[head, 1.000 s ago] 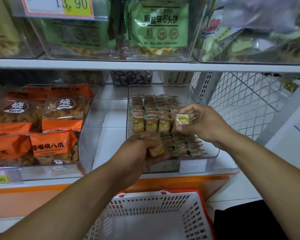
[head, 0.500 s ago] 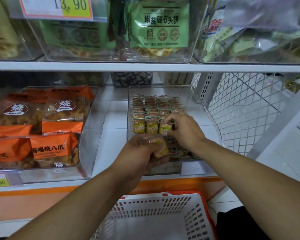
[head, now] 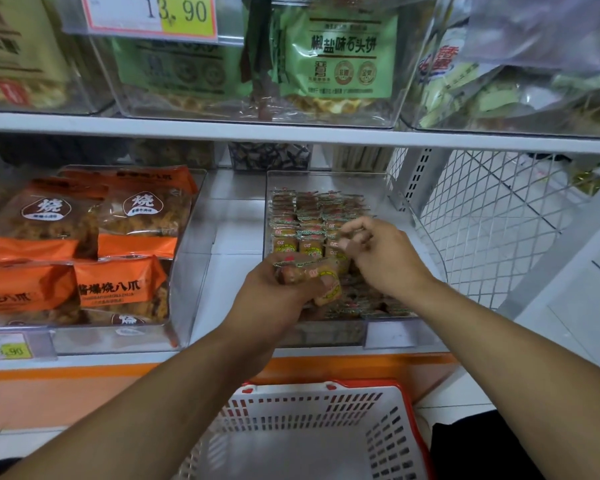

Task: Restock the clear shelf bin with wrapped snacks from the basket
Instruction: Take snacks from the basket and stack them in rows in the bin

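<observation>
The clear shelf bin (head: pixel 400 336) stands on the lower shelf and holds rows of small wrapped snacks (head: pixel 300 220). My left hand (head: pixel 278 299) grips a bunch of the same wrapped snacks (head: pixel 321 277) just above the bin's front part. To its right, my right hand (head: pixel 383 258) hovers over the upright row of snacks. Its fingers are loosely bent and blurred, with nothing seen between them. The white basket (head: pixel 326 403) with a red rim sits below on the floor, and its visible inside shows no snacks.
A clear bin of orange snack bags (head: pixel 84 244) stands to the left. The upper shelf edge (head: pixel 291 131) carries bins of green packs (head: pixel 343 53) and a price tag (head: pixel 153 12). A white wire mesh panel (head: pixel 492 216) closes the right side.
My right hand carried one snack down into the upright row, let it go, and has lifted slightly with nothing in it. My left hand keeps its bunch in nearly the same place.
</observation>
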